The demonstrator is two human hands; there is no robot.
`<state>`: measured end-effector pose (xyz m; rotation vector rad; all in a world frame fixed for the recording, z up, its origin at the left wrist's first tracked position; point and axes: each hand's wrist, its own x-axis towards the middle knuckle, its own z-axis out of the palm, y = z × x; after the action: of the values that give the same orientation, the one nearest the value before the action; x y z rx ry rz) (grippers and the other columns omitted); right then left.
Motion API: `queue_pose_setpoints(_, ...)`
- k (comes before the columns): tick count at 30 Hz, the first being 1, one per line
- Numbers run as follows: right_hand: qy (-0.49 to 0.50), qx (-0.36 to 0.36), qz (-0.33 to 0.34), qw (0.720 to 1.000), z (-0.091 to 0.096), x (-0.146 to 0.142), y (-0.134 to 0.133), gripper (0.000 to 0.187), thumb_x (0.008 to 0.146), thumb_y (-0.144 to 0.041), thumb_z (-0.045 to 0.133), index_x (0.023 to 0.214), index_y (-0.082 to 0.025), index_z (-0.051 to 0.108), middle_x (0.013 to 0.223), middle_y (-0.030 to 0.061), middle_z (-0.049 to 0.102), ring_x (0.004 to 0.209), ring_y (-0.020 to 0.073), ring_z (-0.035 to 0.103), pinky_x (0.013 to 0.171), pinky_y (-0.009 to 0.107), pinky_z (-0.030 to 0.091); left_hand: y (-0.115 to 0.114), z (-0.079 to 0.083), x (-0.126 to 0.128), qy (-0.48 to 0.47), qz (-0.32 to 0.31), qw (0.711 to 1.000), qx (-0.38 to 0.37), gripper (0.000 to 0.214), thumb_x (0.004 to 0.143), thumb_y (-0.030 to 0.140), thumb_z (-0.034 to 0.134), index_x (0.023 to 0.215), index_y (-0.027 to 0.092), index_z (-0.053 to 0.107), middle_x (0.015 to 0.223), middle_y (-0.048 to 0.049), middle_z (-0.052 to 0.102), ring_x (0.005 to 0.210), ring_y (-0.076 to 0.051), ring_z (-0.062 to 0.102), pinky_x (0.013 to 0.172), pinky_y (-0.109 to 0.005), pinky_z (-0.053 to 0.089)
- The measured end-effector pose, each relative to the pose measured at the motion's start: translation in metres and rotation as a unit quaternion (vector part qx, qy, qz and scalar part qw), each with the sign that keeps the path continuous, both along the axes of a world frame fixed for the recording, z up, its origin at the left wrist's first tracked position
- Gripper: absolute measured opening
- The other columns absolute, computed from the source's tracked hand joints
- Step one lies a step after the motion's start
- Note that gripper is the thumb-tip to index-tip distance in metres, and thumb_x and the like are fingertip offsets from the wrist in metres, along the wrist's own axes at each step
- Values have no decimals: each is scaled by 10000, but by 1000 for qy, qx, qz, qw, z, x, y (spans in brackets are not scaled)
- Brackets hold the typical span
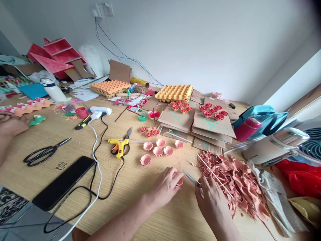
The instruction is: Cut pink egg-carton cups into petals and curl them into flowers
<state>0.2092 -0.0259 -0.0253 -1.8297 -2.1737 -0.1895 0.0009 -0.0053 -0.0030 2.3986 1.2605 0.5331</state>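
Observation:
My left hand is closed round a small pink egg-carton cup on the wooden table. Beside it, my right hand grips small scissors, the blades pointing left toward the cup. A heap of pink carton scraps lies just right of my right hand, with a thin wooden stick across it. Several pink cut cups and small red roses sit beyond my hands.
A yellow glue gun, black scissors, a black phone and cables lie to the left. Cardboard sheets with red roses, egg trays, a bag and a fan stand behind and right. Another person's hand rests far left.

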Motion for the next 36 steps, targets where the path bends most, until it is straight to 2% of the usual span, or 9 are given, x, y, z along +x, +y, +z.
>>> queue_pose_setpoints(4,-25,-20,1,999,9,-11,18,73,883,-200,488,828,-195,536,810,65,556,760,208,555,683,305,397,9,-7,-7,-27,77,996,34,512,845,139,638,1295,267,430,1119,-58,498,1024,-219,517,932,-373,472)
queue_pose_setpoints(6,-28,-30,-9,999,11,-15,26,74,888,-209,495,836,-191,545,830,70,566,759,207,560,680,302,394,13,-11,-11,-29,99,994,38,490,839,118,626,1272,260,445,1102,-57,494,1013,-226,520,919,-389,480)
queue_pose_setpoints(11,-34,-54,-22,998,5,-24,37,74,891,-217,511,871,-174,568,859,79,582,770,205,581,672,293,386,19,-21,-14,-6,108,994,32,303,846,108,580,1110,243,520,1050,-47,493,979,-227,528,878,-396,492)
queue_pose_setpoints(16,-29,-47,-17,998,-1,-25,40,118,915,-271,510,884,-175,571,883,77,592,792,196,586,688,283,385,23,-25,-14,-17,150,987,58,383,843,139,597,1195,239,481,1113,-64,499,1028,-246,520,915,-429,475)
queue_pose_setpoints(23,-42,-22,-6,999,7,-25,30,149,929,-334,521,930,-199,582,875,65,625,823,219,589,730,311,385,22,-18,-14,-42,140,985,91,615,783,325,723,1316,233,432,1232,-97,511,1127,-295,490,972,-477,441)
queue_pose_setpoints(27,-25,10,-3,1000,11,-22,23,127,920,-315,515,946,-209,580,896,62,623,834,225,584,714,313,390,19,-2,-19,-57,152,978,128,515,866,302,627,1340,238,435,1200,-96,548,1100,-266,517,959,-442,445)
queue_pose_setpoints(30,7,36,13,999,14,-17,20,144,928,-316,481,946,-212,580,875,58,616,806,216,578,719,315,398,20,11,-42,-41,202,962,176,299,912,273,546,1209,239,547,1163,-87,586,1089,-257,536,956,-431,442)
queue_pose_setpoints(33,40,46,29,998,17,-12,19,177,946,-308,438,961,-206,582,866,61,616,780,208,581,718,314,406,21,16,-85,26,316,926,207,307,913,267,529,1214,218,558,1194,-111,589,1102,-282,545,964,-446,440)
queue_pose_setpoints(36,60,40,39,997,17,-9,18,199,956,-324,427,970,-208,588,874,60,620,776,205,590,711,312,412,21,9,-130,123,411,883,192,395,876,303,575,1243,162,543,1193,-164,580,1060,-330,575,903,-468,473)
